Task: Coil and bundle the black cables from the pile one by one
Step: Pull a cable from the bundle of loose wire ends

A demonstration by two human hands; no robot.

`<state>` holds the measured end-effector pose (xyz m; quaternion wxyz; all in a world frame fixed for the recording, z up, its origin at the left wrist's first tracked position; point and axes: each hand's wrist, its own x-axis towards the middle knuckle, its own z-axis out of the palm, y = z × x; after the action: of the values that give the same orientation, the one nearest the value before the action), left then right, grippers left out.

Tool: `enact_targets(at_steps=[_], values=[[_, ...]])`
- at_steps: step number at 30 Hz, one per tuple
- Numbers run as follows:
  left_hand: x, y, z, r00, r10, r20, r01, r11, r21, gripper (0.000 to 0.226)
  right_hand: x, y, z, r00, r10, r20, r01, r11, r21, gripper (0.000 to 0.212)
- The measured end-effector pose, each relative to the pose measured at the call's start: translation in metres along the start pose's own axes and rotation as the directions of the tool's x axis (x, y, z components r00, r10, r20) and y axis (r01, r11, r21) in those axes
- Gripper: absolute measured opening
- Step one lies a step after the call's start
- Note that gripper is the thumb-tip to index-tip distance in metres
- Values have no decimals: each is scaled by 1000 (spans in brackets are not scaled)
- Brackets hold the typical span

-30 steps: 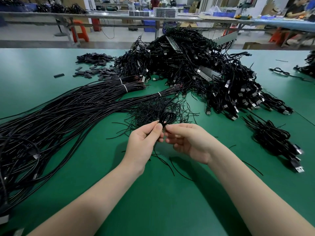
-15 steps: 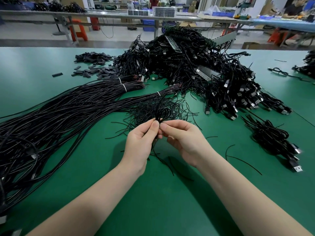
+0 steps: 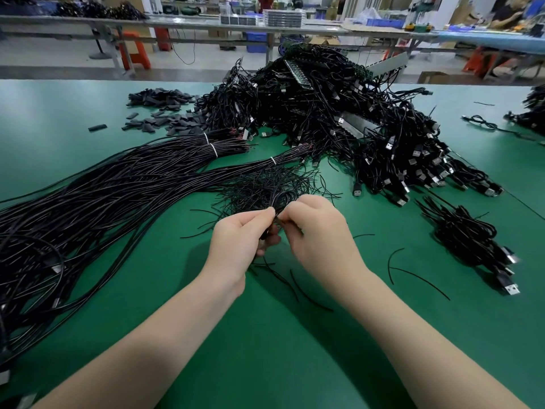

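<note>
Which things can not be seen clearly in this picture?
- Head view: the coiled cable is mostly hidden by the left hand and right hand, so any tie is unclear.
- Long cable bundle: cut off by the left edge.
- Person in the background: blurred, cut off by the top edge.

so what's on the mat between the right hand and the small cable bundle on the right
Head view: between the right hand and cable bundle, bare green mat plus loose black tie wires.
</note>
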<state>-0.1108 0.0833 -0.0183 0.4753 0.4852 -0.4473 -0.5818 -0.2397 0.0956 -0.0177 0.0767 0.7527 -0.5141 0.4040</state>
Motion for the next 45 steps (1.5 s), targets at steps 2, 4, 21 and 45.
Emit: enact_targets(at_steps=[2,4,21,45], values=[[1,3,-1,998,-69,1,69,998,10,22,1,0,-2,965,-261,7,259,953,-156,19],[3,5,-3,980,-194,33,195,980,-36,16,2,2,-5,910,-414,37,413,889,-198,25],[10,-16,-12,973,25,229,39,962,-269,30,5,12,-9,934,-353,56,357,930,-90,21],[3,-20,-14,914,402,48,-405,902,150,13,6,-3,-9,514,457,726,-773,-122,623,2]])
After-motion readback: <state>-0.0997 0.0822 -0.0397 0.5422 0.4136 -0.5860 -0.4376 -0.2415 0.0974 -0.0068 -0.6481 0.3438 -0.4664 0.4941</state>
